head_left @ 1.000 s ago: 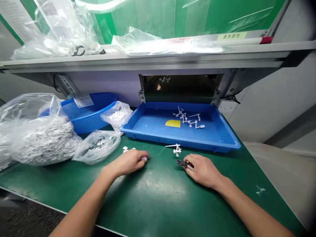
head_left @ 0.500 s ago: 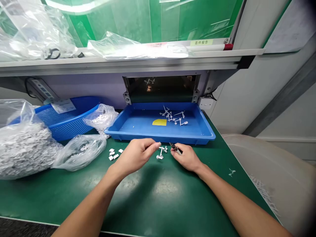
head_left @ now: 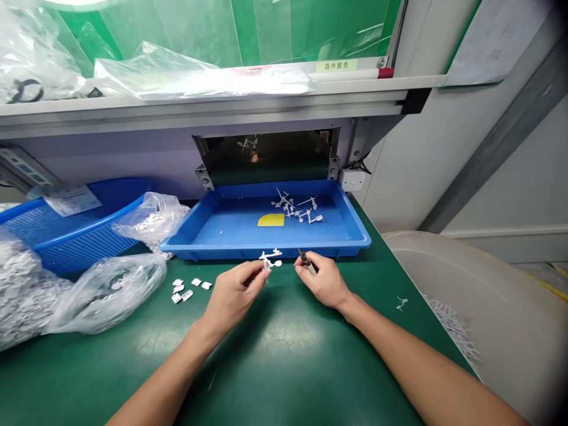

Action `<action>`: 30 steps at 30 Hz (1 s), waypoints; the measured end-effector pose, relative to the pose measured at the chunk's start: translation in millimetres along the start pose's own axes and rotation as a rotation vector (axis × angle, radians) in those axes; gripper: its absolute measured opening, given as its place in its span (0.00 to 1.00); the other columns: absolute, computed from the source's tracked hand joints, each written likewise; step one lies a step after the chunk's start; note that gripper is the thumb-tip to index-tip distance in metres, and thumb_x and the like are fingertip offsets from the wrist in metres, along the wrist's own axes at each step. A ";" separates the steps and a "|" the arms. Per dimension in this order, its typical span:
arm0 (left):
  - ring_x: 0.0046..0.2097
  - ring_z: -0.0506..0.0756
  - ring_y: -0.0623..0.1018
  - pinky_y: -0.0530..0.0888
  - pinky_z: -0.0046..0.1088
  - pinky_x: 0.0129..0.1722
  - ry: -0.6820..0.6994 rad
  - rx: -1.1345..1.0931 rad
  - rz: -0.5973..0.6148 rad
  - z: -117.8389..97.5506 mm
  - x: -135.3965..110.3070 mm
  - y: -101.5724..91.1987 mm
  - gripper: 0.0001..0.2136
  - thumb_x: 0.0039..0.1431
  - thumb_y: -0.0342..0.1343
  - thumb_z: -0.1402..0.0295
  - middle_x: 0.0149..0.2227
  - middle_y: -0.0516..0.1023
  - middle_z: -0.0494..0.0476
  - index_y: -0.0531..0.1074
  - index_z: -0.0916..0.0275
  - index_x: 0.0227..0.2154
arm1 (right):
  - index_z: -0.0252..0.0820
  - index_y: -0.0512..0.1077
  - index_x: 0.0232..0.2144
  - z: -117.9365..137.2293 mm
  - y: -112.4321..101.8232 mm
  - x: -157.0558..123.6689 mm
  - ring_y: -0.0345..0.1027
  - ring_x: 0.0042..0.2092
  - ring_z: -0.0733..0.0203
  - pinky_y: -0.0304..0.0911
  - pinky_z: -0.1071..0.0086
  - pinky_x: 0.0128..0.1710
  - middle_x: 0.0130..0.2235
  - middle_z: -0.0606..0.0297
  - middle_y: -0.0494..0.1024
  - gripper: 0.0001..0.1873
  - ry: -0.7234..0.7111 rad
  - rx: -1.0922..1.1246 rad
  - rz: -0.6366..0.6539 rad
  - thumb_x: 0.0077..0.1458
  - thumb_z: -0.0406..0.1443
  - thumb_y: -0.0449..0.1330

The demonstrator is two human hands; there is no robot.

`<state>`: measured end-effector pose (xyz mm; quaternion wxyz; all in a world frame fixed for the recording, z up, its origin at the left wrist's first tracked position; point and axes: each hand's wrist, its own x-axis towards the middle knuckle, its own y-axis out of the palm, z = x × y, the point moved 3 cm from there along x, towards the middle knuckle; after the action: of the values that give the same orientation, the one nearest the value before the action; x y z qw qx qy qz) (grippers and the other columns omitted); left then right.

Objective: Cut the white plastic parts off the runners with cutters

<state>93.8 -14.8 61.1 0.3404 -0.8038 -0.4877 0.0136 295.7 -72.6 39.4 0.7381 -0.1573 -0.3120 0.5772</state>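
My left hand (head_left: 233, 297) pinches a white moulded plastic runner (head_left: 270, 259) just over the blue tray's rim (head_left: 213, 253), near my right hand (head_left: 322, 281), which is closed on what look like side cutters (head_left: 305, 259), tips angled toward it.

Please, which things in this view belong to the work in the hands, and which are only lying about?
In the work: left hand, white plastic sprue, right hand, small cutters, cut white pieces.

Lying about: blue tray, blue basket, plastic bag.
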 end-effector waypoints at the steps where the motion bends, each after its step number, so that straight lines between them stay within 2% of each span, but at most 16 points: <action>1: 0.30 0.53 0.75 0.72 0.26 0.31 -0.076 -0.160 -0.073 0.4 -1.3 -1.3 0.11 0.62 0.55 0.60 0.32 0.77 0.55 0.75 0.63 0.39 | 0.42 0.71 0.32 3.9 1.1 -1.9 0.64 0.31 0.65 0.58 0.73 0.33 0.30 0.69 0.73 0.05 -0.036 -0.018 -0.004 0.55 0.34 0.55; 4: 0.26 0.51 0.74 0.73 0.25 0.26 -0.214 -0.556 -0.172 2.9 -6.8 6.6 0.13 0.60 0.59 0.60 0.32 0.78 0.56 0.75 0.65 0.41 | 0.43 0.70 0.32 14.4 10.2 -10.2 0.64 0.32 0.64 0.58 0.72 0.34 0.30 0.68 0.72 0.05 -0.090 -0.092 0.023 0.53 0.31 0.56; 10: 0.28 0.50 0.74 0.75 0.24 0.28 -0.277 -0.778 -0.117 9.9 -15.7 31.2 0.11 0.57 0.62 0.64 0.31 0.78 0.56 0.78 0.66 0.40 | 0.45 0.71 0.38 23.1 23.4 -20.4 0.65 0.37 0.60 0.58 0.69 0.39 0.34 0.67 0.73 0.11 -0.061 -0.186 0.050 0.52 0.30 0.55; 20: 0.29 0.49 0.74 0.76 0.24 0.30 -0.289 -0.807 -0.122 9.2 -18.6 32.9 0.11 0.57 0.63 0.64 0.36 0.78 0.58 0.79 0.65 0.39 | 0.44 0.69 0.35 23.6 21.6 -19.5 0.64 0.36 0.60 0.58 0.68 0.38 0.32 0.67 0.71 0.07 -0.063 -0.209 0.061 0.52 0.30 0.55; 30: 0.29 0.48 0.74 0.75 0.23 0.31 -0.245 -0.771 -0.106 13.5 -18.5 35.8 0.09 0.59 0.61 0.66 0.35 0.78 0.55 0.78 0.64 0.40 | 0.44 0.68 0.31 18.7 23.7 -18.1 0.65 0.33 0.62 0.55 0.70 0.35 0.31 0.69 0.72 0.05 -0.023 -0.237 0.117 0.52 0.30 0.55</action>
<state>107.1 -32.8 24.9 -0.0461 -0.8389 -0.5345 -0.0921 263.3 -85.5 34.4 0.6758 -0.2547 -0.3771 0.5799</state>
